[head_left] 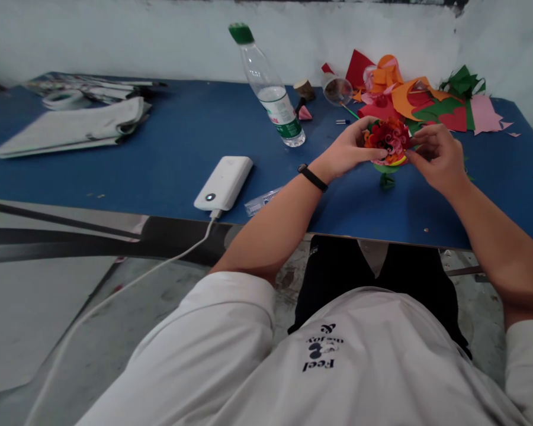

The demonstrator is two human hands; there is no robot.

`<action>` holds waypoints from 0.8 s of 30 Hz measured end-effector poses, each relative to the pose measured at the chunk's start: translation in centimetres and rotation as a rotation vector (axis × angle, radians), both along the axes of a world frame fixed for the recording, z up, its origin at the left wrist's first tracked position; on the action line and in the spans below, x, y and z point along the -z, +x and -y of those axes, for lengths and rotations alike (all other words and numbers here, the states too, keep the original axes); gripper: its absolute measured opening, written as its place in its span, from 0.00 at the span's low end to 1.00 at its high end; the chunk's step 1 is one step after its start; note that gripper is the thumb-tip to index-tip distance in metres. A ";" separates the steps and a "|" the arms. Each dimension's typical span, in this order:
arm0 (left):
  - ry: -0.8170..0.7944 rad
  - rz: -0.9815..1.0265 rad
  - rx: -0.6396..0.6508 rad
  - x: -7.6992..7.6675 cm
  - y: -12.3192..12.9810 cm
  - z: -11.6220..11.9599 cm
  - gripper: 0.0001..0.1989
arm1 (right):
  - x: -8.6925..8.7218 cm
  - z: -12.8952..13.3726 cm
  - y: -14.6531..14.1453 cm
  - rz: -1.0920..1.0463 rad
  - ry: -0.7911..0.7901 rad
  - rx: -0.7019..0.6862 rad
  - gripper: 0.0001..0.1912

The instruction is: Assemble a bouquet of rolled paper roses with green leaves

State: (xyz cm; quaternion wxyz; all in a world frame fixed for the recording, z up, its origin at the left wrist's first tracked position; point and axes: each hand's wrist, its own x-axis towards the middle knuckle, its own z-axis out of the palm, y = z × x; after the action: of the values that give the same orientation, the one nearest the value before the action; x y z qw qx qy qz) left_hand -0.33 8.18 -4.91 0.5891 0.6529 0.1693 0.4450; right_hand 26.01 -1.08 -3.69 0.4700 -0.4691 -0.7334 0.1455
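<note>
Above the right half of the blue table [346, 207] I hold a paper flower [388, 139] with curled red, orange and pink petals. Green paper shows beneath it. My left hand [349, 148] grips the flower from the left, its thumb lying across the front petals. On the other side, the fingers of my right hand [437, 154] are pinched at the flower's right edge. Whether a separate piece is between those fingertips is too small to tell.
Paper scraps [421, 100] lie behind my hands, beside a clear plastic cup [337, 90]. A water bottle [273, 89] stands left of them. Nearer are a white power bank [224, 183] with a cable [133, 281] and a clear plastic item [262, 201]. Folded newspapers [71, 127] lie far left.
</note>
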 end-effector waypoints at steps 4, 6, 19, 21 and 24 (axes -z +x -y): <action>-0.043 0.036 0.001 -0.4 0.0 0.6 0.40 | 1.4 -1.7 0.1 -0.074 0.171 -0.034 0.33; -0.111 0.030 0.010 -0.8 -0.1 1.2 0.38 | 2.1 -2.3 0.1 -0.091 0.248 -0.069 0.31; -0.525 0.046 0.076 -2.2 0.5 4.1 0.24 | 1.1 -1.9 0.1 0.170 0.419 -0.142 0.23; -0.533 0.038 0.081 -2.4 0.7 4.5 0.23 | 0.9 -1.8 0.0 0.182 0.431 -0.163 0.23; -0.525 0.036 0.110 -2.6 1.0 4.9 0.21 | 0.6 -1.5 -0.2 0.192 0.453 -0.165 0.20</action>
State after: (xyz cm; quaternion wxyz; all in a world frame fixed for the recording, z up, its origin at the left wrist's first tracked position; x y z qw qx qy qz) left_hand 0.63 3.25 -2.27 0.7644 0.4778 0.2327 0.3650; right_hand 25.82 0.40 -4.27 0.4779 -0.3021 -0.8243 -0.0300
